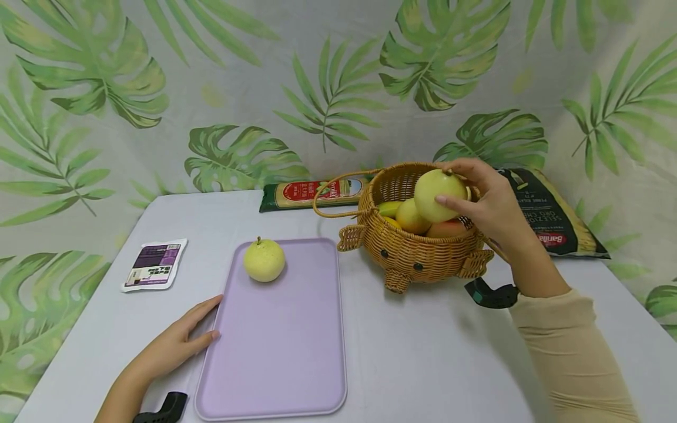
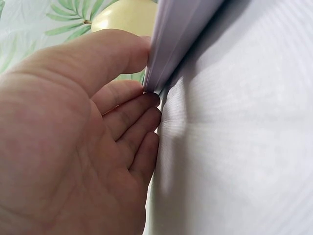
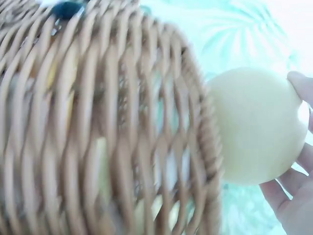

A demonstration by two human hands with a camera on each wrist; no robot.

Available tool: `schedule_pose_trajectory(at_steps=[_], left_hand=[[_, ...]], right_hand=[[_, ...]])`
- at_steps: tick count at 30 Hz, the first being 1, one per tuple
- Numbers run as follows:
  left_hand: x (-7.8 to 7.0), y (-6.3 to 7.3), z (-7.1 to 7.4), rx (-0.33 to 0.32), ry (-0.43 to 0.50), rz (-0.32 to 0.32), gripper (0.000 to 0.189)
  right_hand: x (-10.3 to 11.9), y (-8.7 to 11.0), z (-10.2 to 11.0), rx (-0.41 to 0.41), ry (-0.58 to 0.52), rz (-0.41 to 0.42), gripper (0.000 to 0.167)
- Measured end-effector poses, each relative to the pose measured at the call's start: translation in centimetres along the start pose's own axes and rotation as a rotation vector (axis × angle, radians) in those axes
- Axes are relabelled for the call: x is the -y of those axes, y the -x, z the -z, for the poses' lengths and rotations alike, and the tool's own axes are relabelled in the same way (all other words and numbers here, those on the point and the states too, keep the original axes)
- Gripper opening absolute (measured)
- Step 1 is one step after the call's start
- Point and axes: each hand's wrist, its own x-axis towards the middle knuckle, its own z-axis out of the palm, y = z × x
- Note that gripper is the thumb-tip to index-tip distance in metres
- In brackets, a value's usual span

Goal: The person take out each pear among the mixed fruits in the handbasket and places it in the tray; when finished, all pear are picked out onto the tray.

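My right hand (image 1: 492,202) grips a round pale-yellow pear (image 1: 440,195) by its right side, over the opening of a wicker basket (image 1: 423,261). In the right wrist view that pear (image 3: 259,126) shows just beyond the woven rim, with fingertips around its far side. More fruit (image 1: 414,216) lies in the basket, partly hidden by the pear. Fairly straight fingers of my left hand (image 1: 171,346) touch the left edge of a lilac tray (image 1: 285,346). Seen from the left wrist, the thumb and fingertips meet the tray's rim (image 2: 159,63). A second pear (image 1: 264,259) sits near the tray's far-left corner.
Left of the tray lies a small white-and-purple packet (image 1: 155,265). Behind the basket's handle (image 1: 330,215), a long green-and-red pasta pack (image 1: 301,195) lies along the back. A large black pasta bag (image 1: 552,220) stands at the back right, behind my right forearm.
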Motion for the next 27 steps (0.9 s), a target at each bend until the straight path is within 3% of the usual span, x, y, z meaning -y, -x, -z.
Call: schedule_pose_trajectory(at_steps=[7, 14, 19, 27], left_hand=[[0.1, 0.1, 0.0, 0.003, -0.007, 0.013, 0.061], [0.1, 0.1, 0.0, 0.009, -0.007, 0.028, 0.061], [0.1, 0.0, 0.0, 0.01, -0.004, 0.031, 0.061], [0.0, 0.0, 0.1, 0.027, 0.004, 0.059, 0.061]], right_hand=[[3.0, -0.3, -2.5, -0.038, -0.21, 0.161, 0.041], [4.8, -0.8, -7.9, 0.009, -0.303, 0.256, 0.041], [5.4, -0.8, -12.6, 0.048, -0.336, 0.243, 0.041], [2.9, -0.1, -19.7, 0.098, -0.271, 0.116, 0.041]])
